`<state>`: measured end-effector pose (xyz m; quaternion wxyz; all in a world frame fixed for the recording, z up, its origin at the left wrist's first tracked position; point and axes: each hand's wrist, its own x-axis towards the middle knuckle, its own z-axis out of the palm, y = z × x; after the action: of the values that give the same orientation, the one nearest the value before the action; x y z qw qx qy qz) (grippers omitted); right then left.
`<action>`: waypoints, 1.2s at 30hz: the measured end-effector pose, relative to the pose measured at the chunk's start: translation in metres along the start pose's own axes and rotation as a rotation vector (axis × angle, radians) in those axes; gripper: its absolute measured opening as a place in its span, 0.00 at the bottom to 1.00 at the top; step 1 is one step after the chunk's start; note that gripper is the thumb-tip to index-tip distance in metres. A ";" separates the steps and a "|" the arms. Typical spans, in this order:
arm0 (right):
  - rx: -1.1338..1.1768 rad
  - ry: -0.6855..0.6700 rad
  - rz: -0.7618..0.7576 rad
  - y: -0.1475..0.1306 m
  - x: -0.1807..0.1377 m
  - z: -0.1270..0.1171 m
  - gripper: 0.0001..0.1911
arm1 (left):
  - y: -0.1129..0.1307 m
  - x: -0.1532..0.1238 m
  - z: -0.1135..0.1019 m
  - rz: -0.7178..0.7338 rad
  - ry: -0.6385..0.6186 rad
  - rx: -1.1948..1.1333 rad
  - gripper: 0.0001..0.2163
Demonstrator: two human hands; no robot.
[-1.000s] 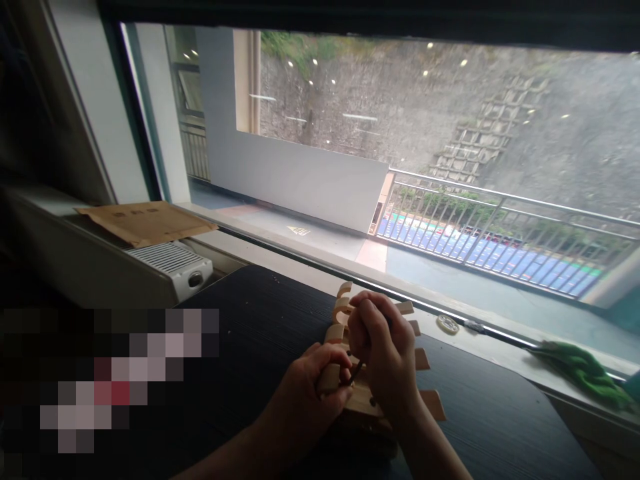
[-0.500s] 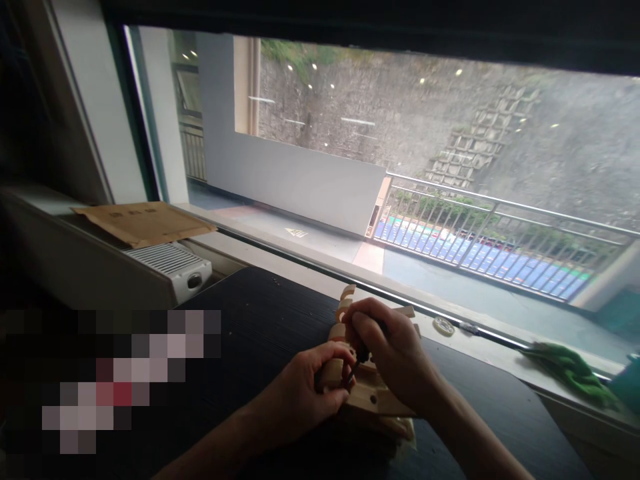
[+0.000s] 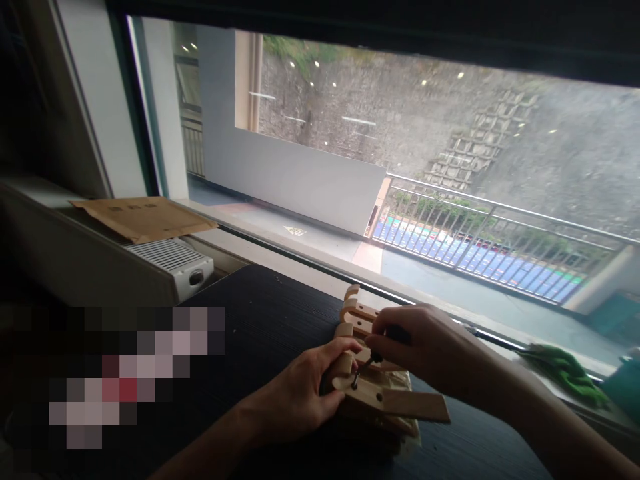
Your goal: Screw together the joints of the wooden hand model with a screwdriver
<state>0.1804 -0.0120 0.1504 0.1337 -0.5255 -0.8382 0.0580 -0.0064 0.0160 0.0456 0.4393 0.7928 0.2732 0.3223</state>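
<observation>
A pale wooden piece (image 3: 417, 405) with a curved, hook-like end and a flat tail lies at the front of a small stack. My left hand (image 3: 303, 387) grips its curved end between thumb and fingers. Closed around the dark handle of a screwdriver (image 3: 369, 365) is my right hand (image 3: 430, 340). The shaft slants down to the left, its tip at a small dark screw or hole (image 3: 355, 385) near the curve. A second dark hole shows farther along the wood. Behind it are similar curved wooden pieces (image 3: 361, 313), partly covered by my right hand. Clear plastic wrapping (image 3: 413, 433) shows under the stack.
The work lies on a black table (image 3: 280, 320) beside a window sill. A green cloth (image 3: 565, 373) rests on the sill at right. At left, a brown envelope (image 3: 145, 219) lies on a white slatted unit (image 3: 173, 260). A pixelated patch covers the lower left.
My right hand has shifted right and swung outward, tilting the screwdriver lower. The front piece's flat tail now shows. My left hand keeps its grip on the curved end.
</observation>
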 end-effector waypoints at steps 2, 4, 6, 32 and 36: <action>0.002 -0.049 0.000 0.001 -0.001 -0.004 0.17 | -0.001 0.000 0.001 0.011 -0.013 0.007 0.23; 0.000 -0.074 -0.002 0.001 -0.002 -0.005 0.17 | -0.001 0.001 0.003 0.024 -0.010 0.010 0.22; 0.005 -0.082 -0.021 0.000 -0.002 -0.006 0.16 | 0.000 0.001 0.005 0.034 0.011 0.005 0.22; -0.059 -0.038 0.021 -0.007 -0.011 0.001 0.15 | 0.003 0.001 0.009 0.012 0.025 0.017 0.21; -0.030 -0.042 0.030 -0.007 -0.012 0.000 0.15 | 0.003 0.000 0.009 0.002 0.029 0.019 0.20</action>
<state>0.1798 -0.0260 0.1501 0.1071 -0.5388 -0.8335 0.0585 0.0006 0.0103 0.0447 0.4276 0.7924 0.2818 0.3314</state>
